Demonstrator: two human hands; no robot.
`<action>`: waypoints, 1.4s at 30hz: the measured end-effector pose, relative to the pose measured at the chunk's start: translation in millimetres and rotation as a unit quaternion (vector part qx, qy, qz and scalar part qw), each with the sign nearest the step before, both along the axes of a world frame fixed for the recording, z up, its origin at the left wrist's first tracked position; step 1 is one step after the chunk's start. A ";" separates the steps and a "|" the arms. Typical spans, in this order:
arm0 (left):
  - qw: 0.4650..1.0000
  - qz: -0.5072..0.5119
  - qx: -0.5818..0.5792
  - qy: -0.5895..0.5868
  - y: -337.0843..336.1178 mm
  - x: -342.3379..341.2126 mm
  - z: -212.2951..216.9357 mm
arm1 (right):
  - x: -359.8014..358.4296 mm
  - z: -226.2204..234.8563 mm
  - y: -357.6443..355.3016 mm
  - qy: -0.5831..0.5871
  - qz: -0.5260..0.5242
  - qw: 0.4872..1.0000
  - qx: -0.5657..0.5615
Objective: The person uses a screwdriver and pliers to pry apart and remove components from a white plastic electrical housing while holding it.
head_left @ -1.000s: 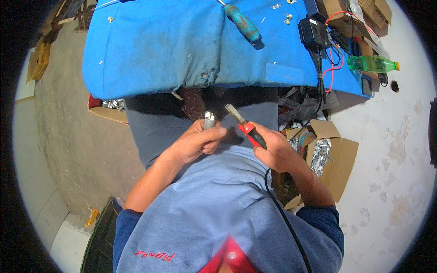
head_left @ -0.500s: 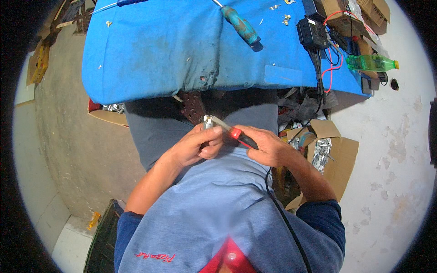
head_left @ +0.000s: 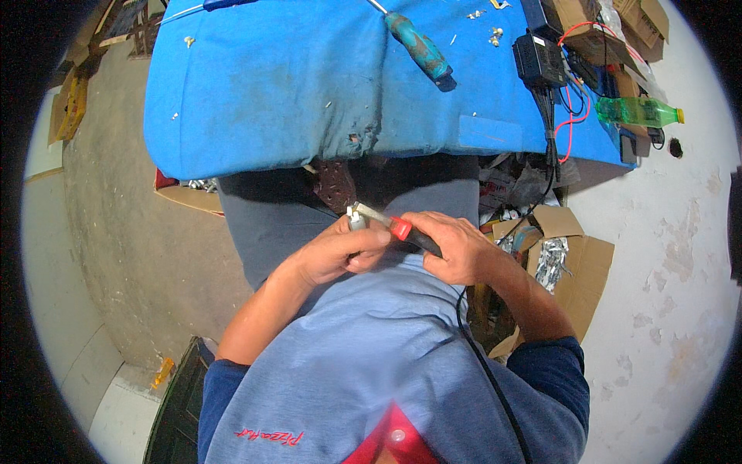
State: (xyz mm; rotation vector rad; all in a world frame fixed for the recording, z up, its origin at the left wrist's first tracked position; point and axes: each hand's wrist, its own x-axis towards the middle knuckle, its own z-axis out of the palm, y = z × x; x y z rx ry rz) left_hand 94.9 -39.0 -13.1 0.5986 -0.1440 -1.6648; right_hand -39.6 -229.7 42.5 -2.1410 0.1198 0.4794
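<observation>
Over my lap, my left hand (head_left: 345, 252) is closed on a small silvery-white cylindrical piece (head_left: 356, 220), thumb along its side and top end sticking up. My right hand (head_left: 457, 246) grips a soldering iron (head_left: 402, 230) by its black handle with a red collar. The metal shaft slants to the left, and its tip is at the top of the piece; whether it touches cannot be made out. A black cord (head_left: 483, 363) runs from the iron down over my shirt. The underside of the held piece is hidden by my fingers.
A blue cloth-covered table (head_left: 255, 93) stands ahead, bearing a screwdriver (head_left: 420, 48) with a teal handle. To its right are a black power adapter (head_left: 539, 62), red wires and a green bottle (head_left: 640, 112). Cardboard boxes (head_left: 591, 271) with metal parts sit at my right.
The view has shifted slightly. My left hand and the piece have come a little nearer my body, with the iron's tip still at its top. Both grips stay the same.
</observation>
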 end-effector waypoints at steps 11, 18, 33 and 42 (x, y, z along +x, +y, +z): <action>0.999 -0.001 0.049 -0.022 2.0 4.1 0.1 | 4.0 -4.9 6.8 0.055 -0.155 0.970 0.179; 0.998 -0.061 0.010 -0.020 0.5 -2.9 9.8 | 42.3 -17.3 23.7 -0.017 -0.165 0.884 0.437; 0.984 -0.010 0.107 -0.143 -0.7 -17.3 13.0 | 41.3 -7.6 24.5 -0.058 -0.121 0.965 0.225; 0.932 0.052 0.101 -0.345 0.7 -22.3 -2.6 | 33.7 -7.4 33.7 -0.075 -0.142 0.981 0.106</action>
